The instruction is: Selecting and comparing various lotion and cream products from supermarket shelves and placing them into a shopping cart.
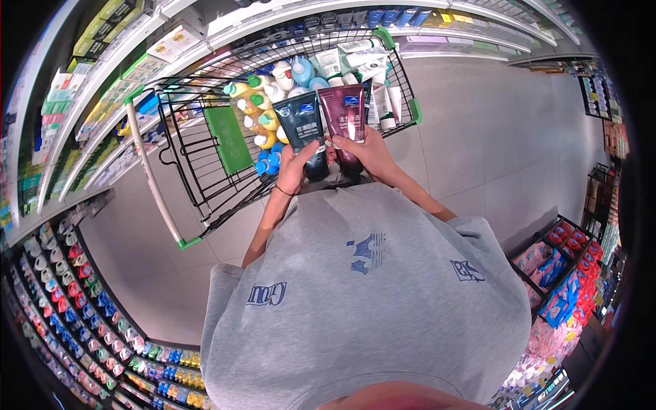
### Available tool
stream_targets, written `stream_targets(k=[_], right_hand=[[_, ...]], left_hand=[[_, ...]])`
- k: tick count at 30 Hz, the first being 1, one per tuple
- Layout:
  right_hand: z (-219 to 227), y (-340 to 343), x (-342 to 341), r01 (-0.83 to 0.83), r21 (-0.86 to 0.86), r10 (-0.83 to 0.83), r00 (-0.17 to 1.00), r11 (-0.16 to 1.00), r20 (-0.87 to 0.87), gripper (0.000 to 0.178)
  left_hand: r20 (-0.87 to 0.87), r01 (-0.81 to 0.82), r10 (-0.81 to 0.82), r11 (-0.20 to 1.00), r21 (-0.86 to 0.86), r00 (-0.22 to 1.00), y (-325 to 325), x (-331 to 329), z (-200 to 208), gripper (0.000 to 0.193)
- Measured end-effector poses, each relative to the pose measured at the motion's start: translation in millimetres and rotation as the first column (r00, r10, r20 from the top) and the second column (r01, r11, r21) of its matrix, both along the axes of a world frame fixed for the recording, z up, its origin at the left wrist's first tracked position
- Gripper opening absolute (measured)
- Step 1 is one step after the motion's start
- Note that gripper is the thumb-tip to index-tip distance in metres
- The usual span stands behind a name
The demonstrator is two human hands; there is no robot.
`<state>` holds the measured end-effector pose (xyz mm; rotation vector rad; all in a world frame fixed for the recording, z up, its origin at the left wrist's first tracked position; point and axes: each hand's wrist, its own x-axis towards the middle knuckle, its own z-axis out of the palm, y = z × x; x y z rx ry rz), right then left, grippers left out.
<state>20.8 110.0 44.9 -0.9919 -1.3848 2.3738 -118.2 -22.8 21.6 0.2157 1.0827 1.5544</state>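
Nearest the camera is the person's grey sweatshirt, filling the lower middle of the view, with both bare forearms rising from it toward the hands. The left hand, a thin dark band at its wrist, is closed around the lower end of a black tube, thumb lying across the front of it. The right hand is closed around the lower end of a dark red tube, fingers wrapped behind and thumb on the front. The two tubes stand upright side by side, cap ends down in the hands, flat crimped ends up, their edges touching or nearly so; each has a small blue emblem near the top and pale lettering below.

Just beyond the tubes is a black wire shopping cart with green corner caps and a green fold-down panel. The tubes are held over its near end. Inside it lie yellow bottles with green caps, white and blue bottles and white tubes.

Past the cart, pale floor tiles stretch out. Store shelves packed with boxes run along the left and top, racks of small coloured items curve along the lower left, and red and pink packs fill shelves at the right.
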Motion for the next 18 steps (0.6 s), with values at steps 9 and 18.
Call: stream_targets(k=[9,18], right_hand=[[-8.4,2.3,4.2,-0.027,0.016,0.027,1.000,1.000,-0.013,0.029],[-5.8,2.9,7.0,-0.021,-0.038,0.018,0.998,0.999,-0.066,0.029]], left_hand=[[0.007,-0.012,0.011,1.000,0.019,1.000,0.6,4.3,-1.0,0.025],[-0.001,-0.010,0.010,1.000,0.001,1.000,2.0,8.4,-1.3,0.026]])
